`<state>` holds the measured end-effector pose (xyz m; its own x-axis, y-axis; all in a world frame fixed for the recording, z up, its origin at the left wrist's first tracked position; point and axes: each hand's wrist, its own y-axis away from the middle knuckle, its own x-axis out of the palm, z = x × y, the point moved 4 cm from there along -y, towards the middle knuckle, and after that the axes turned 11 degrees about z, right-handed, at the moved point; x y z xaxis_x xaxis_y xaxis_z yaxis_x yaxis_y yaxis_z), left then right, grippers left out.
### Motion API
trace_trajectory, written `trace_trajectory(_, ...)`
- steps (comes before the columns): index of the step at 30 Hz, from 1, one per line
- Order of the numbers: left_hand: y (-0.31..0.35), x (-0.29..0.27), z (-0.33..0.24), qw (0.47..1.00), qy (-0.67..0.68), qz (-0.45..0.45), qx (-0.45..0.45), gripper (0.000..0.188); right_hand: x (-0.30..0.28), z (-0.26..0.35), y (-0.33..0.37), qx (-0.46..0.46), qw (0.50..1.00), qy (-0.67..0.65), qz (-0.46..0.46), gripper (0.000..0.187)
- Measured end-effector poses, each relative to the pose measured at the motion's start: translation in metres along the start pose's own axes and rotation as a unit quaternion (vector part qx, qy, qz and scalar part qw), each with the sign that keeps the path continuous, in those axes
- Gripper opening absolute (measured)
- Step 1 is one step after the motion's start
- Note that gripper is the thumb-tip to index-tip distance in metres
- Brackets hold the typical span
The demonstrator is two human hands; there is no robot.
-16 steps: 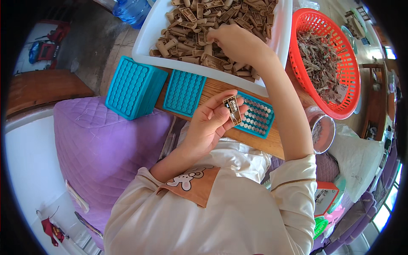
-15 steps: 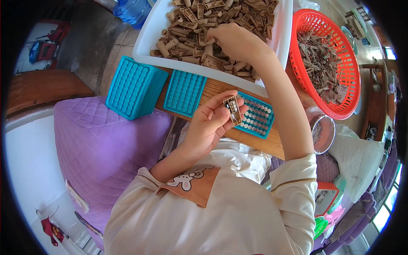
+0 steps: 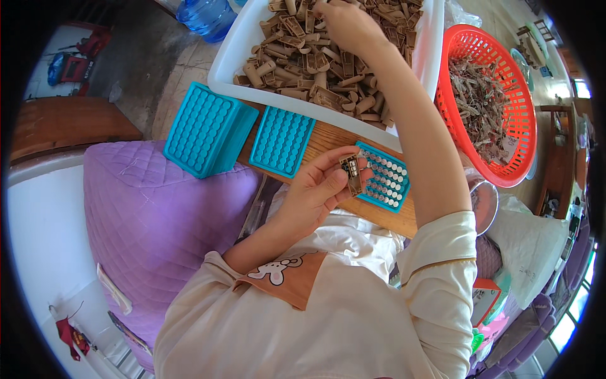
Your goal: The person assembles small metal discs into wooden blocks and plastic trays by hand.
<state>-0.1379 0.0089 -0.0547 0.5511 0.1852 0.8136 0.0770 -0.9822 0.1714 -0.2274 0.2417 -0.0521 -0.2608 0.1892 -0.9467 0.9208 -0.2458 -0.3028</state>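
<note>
My left hand [image 3: 315, 192] is closed around a small brown plastic half-shell [image 3: 352, 175], its hollow side up, with tiny metallic and dark parts inside. It hovers in front of my body, beside a blue tray [image 3: 404, 187] holding rows of small round silvery and white pieces. At the far end of my outstretched arm, my right hand [image 3: 350, 26] is over a white plastic tub [image 3: 218, 72] heaped with brown shells [image 3: 322, 63]. Its fingers are bent down among them near the picture's top edge; what they hold is hidden.
Another blue dimpled tray [image 3: 282, 140] and a stack of blue trays [image 3: 205, 129] stand left on the wooden board [image 3: 328, 136]. At right, a red basket [image 3: 527, 120] holds many small thin pieces. A purple quilted cover [image 3: 151, 215] lies at left; a blue water bottle [image 3: 205, 19] stands behind.
My right hand has reached farther into the tub, away from me. My left hand still holds the half-shell, tilted slightly differently. The whole view has shifted a little.
</note>
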Motion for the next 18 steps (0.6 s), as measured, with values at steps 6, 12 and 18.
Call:
trace_trajectory(6,0.0,0.006,0.0,0.999,0.026,0.016,-0.028,0.033,0.032,0.017,-0.004,0.094,0.978,-0.093,0.161,0.019)
trace_trajectory(12,0.0,-0.003,-0.002,1.0,-0.003,0.013,-0.022,0.038,-0.024,-0.013,0.02,0.168,0.931,-0.324,0.016,0.021)
trace_trajectory(18,0.002,0.0,-0.01,0.998,-0.012,0.04,0.047,0.04,-0.093,0.001,0.095,0.246,0.844,-0.476,-0.023,0.023)
